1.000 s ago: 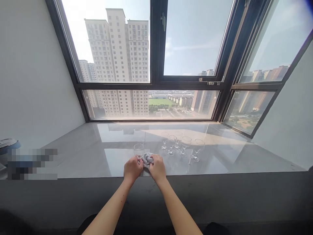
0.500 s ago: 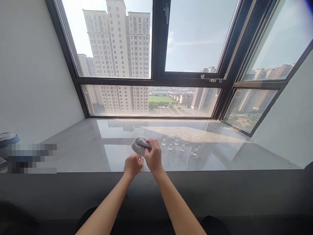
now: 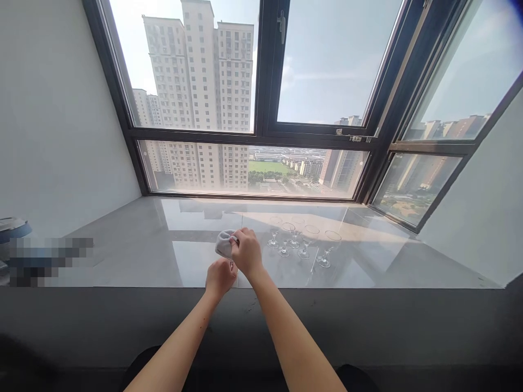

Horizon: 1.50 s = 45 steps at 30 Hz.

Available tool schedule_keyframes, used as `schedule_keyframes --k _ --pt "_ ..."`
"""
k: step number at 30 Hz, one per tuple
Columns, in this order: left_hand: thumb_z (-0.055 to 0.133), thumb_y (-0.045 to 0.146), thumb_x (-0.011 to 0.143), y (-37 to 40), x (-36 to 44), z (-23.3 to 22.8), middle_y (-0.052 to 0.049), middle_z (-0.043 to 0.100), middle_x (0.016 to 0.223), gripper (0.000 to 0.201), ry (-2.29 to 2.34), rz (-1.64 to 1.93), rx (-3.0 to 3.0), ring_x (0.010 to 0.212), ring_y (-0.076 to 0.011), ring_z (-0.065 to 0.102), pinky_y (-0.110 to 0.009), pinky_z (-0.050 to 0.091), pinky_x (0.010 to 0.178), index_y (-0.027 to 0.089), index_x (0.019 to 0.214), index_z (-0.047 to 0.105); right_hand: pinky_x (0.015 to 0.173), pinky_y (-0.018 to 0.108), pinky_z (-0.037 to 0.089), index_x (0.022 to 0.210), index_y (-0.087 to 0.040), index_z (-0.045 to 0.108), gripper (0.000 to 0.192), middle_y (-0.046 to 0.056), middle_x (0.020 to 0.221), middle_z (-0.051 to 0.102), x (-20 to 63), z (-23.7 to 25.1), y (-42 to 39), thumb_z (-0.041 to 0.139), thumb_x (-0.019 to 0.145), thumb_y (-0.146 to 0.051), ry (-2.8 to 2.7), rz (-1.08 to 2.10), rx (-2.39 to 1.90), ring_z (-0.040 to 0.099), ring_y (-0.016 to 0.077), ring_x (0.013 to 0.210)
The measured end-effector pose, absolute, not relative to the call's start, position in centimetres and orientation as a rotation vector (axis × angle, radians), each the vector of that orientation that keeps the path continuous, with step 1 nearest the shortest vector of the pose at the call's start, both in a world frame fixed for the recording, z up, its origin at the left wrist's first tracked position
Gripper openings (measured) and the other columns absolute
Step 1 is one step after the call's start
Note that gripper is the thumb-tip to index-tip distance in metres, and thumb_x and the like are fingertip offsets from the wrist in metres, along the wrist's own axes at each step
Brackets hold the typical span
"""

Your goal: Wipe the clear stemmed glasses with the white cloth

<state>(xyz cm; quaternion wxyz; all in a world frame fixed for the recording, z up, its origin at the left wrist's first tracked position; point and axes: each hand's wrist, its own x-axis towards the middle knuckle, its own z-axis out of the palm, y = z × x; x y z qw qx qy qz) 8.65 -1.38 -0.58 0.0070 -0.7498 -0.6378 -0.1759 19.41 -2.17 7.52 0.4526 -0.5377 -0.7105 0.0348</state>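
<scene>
My right hand (image 3: pixel 247 250) is closed on a pale grey cloth (image 3: pixel 224 243), its fingers bunched at the cloth's right side. Just below, my left hand (image 3: pixel 219 276) is wrapped round what appears to be the stem of a glass. Only a small shiny bit shows beside the left fingers; cloth and hands hide the rest. To the right of my hands, several clear stemmed glasses stand upright in a group on the glossy sill, among them a front right glass (image 3: pixel 326 260) and a front left glass (image 3: pixel 284 250).
The tiled window sill (image 3: pixel 139 256) ends at a front edge just below my hands. Dark window frames (image 3: pixel 261 139) rise behind it, with white walls on both sides. A blue-and-white object (image 3: pixel 15 228), partly blurred out, sits at the far left.
My right hand and the cloth have shifted slightly left, and the hand has turned over the cloth. My left hand stays nearly in place. The view has tilted a little.
</scene>
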Motion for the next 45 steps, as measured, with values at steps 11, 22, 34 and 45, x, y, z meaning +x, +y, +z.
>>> schedule_keyframes --k 11,22,34,45 --pt "0.039 0.028 0.089 -1.9 9.0 0.3 -0.007 0.063 0.073 0.027 -2.041 -0.691 -2.328 0.070 -0.0183 0.060 -0.027 0.029 0.060 0.017 0.075 0.059 0.073 0.031 0.043 0.118 -0.022 0.046 0.045 0.007 0.102 0.062 18.6 10.8 -0.3 0.057 0.075 -0.020 -1.819 0.192 -1.689 0.056 0.0238 0.100" --pt "0.036 0.029 0.092 -1.7 8.9 -0.1 -0.007 0.065 0.078 0.028 -2.014 -0.737 -2.328 0.075 -0.0200 0.062 -0.028 0.031 0.062 0.017 0.093 0.061 0.078 0.040 0.047 0.120 -0.017 0.050 0.072 0.018 0.118 0.053 17.9 13.6 1.7 0.077 0.058 -0.038 -1.885 0.348 -2.179 0.053 0.0317 0.111" --pt "0.038 0.026 0.090 -1.5 8.8 -0.4 -0.010 0.066 0.082 0.027 -2.113 -0.685 -2.245 0.078 -0.0204 0.062 -0.028 0.034 0.065 0.016 0.079 0.061 0.066 0.031 0.041 0.102 -0.020 0.055 0.033 0.007 0.086 0.065 17.8 13.1 -1.1 0.061 0.071 -0.026 -1.930 0.100 -1.875 0.063 0.0240 0.081" --pt "0.042 0.023 0.088 -0.9 8.5 -0.7 -0.014 0.068 0.099 0.029 -2.140 -0.625 -2.295 0.090 -0.0239 0.064 -0.029 0.041 0.073 0.013 0.106 0.061 0.094 0.039 0.033 0.107 -0.019 0.057 0.034 0.009 0.088 0.064 17.8 11.2 -3.1 0.056 0.074 -0.027 -2.083 -0.112 -1.424 0.046 0.0266 0.111"
